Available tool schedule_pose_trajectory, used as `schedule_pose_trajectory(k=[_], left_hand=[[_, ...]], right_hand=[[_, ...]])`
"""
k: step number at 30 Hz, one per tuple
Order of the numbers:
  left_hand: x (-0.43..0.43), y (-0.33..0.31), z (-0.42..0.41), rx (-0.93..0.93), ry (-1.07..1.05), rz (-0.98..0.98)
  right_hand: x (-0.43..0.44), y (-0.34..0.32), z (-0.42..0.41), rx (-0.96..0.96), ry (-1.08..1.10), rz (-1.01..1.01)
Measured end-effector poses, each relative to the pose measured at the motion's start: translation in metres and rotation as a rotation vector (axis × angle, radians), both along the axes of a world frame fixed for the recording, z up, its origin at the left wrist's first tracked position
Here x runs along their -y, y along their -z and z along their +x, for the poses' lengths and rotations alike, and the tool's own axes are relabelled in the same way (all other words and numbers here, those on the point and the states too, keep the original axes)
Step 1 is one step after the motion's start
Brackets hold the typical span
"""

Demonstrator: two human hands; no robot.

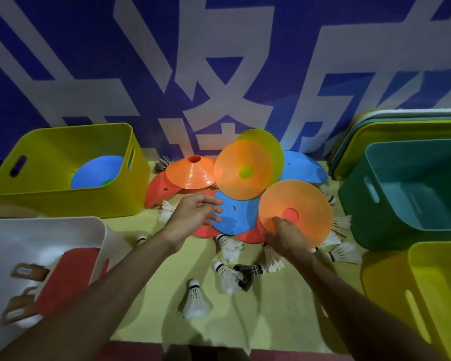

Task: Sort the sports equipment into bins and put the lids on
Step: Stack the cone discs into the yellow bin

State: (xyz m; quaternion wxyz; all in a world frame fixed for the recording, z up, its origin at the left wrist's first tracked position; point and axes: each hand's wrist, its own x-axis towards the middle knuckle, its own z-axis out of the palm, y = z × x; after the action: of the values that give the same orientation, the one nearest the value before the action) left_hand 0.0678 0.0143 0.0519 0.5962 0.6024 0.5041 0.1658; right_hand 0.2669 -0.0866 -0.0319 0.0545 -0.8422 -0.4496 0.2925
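Banner (219,61): blue with large white characters, filling the back behind your table.
Table (151,295): yellow-green top, bins at both sides, loose gear in the middle.
White bin (112,243): near left, by your left forearm; it holds a red paddle (68,277) and wooden handles (29,272).
Far yellow bin (130,201): back left, lid off, with a binned blue disc (97,173) inside.
Teal bin (362,204): right side, lid off.
Near yellow bin (391,282): front right, just before the teal bin, partly cut off by the frame.
Lids (375,126): stacked on edge behind the teal bin, leaning at the banner; yellow, teal and white rims show.
Pile (245,170): centre back; orange, yellow, blue and red discs overlapping, some tilted up, one orange cone (190,173) sitting hole-up.
Orange disc (297,204): right front of the pile, tilted toward you, lying over red discs.
Blue disc (235,214): flat, between your two hands, partly under the orange ones.
Right hand (287,233): your fingers grip the near rim of the orange disc, thumb on its top face.
Left hand (195,212): fingers loosely spread, holding nothing, tips over the blue disc's left edge; contact cannot be told.
Shuttlecocks (195,300): white, scattered on the table before and beside the pile; a dark one (248,274) lies among them.
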Motion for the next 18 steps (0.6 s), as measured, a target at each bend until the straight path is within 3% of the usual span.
schedule_pose_trajectory(k=[3,6,18], left_hand=[[-0.003,0.000,0.005,-0.009,-0.011,0.017],[-0.004,-0.001,0.011,-0.019,-0.013,0.019],[-0.036,0.029,0.044,-0.113,-0.050,-0.015]], right_hand=[[-0.002,-0.019,0.004,-0.058,-0.006,-0.010],[-0.005,-0.016,0.015,0.159,0.006,0.024],[-0.018,-0.071,0.049,0.295,0.059,0.519]])
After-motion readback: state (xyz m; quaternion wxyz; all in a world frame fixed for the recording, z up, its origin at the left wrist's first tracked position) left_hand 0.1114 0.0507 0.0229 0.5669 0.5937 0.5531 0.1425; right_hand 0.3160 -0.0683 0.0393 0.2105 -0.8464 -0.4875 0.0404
